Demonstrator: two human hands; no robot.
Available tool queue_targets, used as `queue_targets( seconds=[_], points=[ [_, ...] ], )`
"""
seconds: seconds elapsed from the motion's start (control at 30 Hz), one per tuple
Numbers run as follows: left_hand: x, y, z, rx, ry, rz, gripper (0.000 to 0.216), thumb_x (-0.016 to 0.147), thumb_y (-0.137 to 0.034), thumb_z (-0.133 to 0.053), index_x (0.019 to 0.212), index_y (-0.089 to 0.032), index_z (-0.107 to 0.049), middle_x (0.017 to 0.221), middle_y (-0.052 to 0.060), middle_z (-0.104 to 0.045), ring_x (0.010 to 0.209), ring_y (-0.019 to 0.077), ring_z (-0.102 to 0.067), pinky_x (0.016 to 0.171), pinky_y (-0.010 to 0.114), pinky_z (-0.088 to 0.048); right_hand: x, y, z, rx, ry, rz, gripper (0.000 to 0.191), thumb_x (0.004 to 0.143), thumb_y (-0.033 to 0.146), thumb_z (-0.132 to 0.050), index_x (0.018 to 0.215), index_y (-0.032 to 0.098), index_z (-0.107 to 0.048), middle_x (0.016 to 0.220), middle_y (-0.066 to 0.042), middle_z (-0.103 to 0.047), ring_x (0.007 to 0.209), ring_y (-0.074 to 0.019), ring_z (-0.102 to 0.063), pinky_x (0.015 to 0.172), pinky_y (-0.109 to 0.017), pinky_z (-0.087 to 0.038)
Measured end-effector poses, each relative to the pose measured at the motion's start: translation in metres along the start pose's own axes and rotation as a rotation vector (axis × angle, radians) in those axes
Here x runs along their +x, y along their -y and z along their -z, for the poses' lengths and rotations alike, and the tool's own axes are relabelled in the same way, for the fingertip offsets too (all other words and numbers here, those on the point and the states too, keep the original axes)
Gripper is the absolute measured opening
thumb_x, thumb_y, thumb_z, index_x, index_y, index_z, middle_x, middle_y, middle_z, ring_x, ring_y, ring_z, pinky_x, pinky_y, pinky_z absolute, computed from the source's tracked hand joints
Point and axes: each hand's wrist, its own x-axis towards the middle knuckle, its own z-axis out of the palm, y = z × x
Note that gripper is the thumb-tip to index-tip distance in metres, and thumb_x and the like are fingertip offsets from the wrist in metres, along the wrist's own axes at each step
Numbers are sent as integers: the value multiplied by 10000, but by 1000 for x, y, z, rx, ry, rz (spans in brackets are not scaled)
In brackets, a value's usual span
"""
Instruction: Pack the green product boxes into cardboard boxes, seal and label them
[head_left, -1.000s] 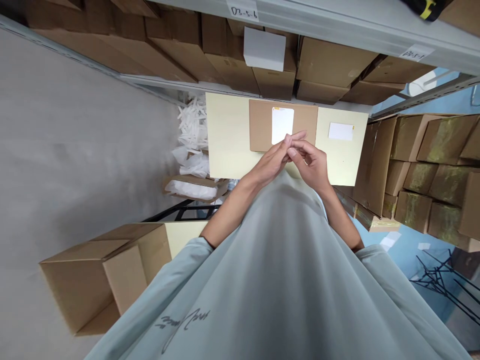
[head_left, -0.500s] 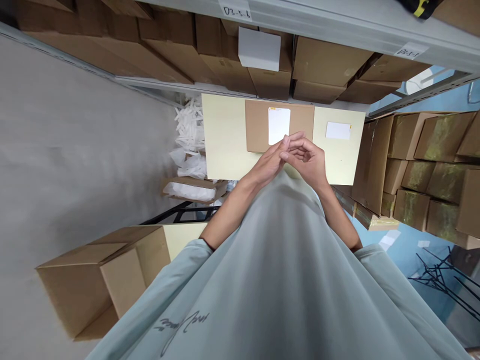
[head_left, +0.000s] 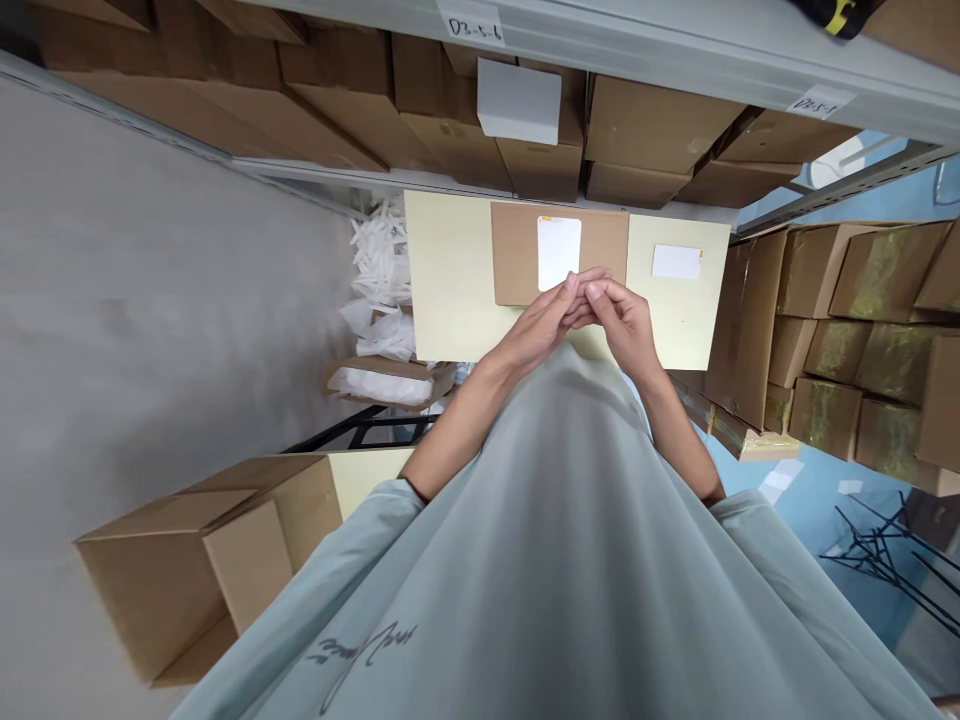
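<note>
My left hand [head_left: 538, 325] and my right hand [head_left: 624, 320] meet in front of my shirt, fingers touching and overlapping. The left fingers are stretched out and lie flat. On the right hand the fingers are gently bent and the thumb lies near the index finger. No object shows between the hands, though some fingertips are hidden. Just beyond them a flat brown cardboard piece [head_left: 517, 255] lies on a pale yellow tabletop [head_left: 450, 280]. It carries a white label sheet [head_left: 559, 250], whose lower edge is close to my fingers. A smaller white label [head_left: 676, 262] lies to the right.
A metal shelf [head_left: 637, 55] with cardboard boxes [head_left: 660, 120] runs along the back. More taped boxes [head_left: 832, 350] are stacked on the right. An open carton [head_left: 187, 560] stands at lower left. White packing material [head_left: 381, 250] sits left of the table. Thin black rods [head_left: 885, 550] are at lower right.
My right thumb has lifted from the left hand and moved up and right, towards its own index finger. My left hand and the things on the table stay where they were.
</note>
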Motion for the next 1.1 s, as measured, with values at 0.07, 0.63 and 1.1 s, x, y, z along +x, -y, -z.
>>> queue_targets(
  seconds=[0.07, 0.63, 1.1],
  points=[
    [0, 1, 1, -8, 3, -3, 705, 1154, -721, -462, 1638, -249, -659, 1674, 109, -663, 1634, 294, -543, 1402, 476, -380, 0, -2, -1, -1, -15, 1, 607, 925, 845, -777, 1036, 248, -799, 912, -13, -802, 886, -170, -795, 851, -323, -715],
    [10, 51, 107, 152, -632, -161, 583, 1111, -686, -586, 1417, -212, -735, 1619, 181, -690, 1537, 307, -647, 1322, 483, -480, 11, -59, 49, -203, -304, -18, 506, 891, 687, -878, 1044, 205, -848, 1005, -61, -853, 879, -205, -813, 913, -382, -676],
    [19, 122, 141, 156, -728, 83, 512, 1129, -608, -548, 1456, -239, -685, 1754, 151, -560, 1628, 257, -539, 1337, 438, -444, 9, -165, 112, -369, -533, -165, 423, 965, 452, -621, 1169, 150, -837, 1340, -230, -774, 1138, -284, -759, 1094, -502, -639]
  ],
)
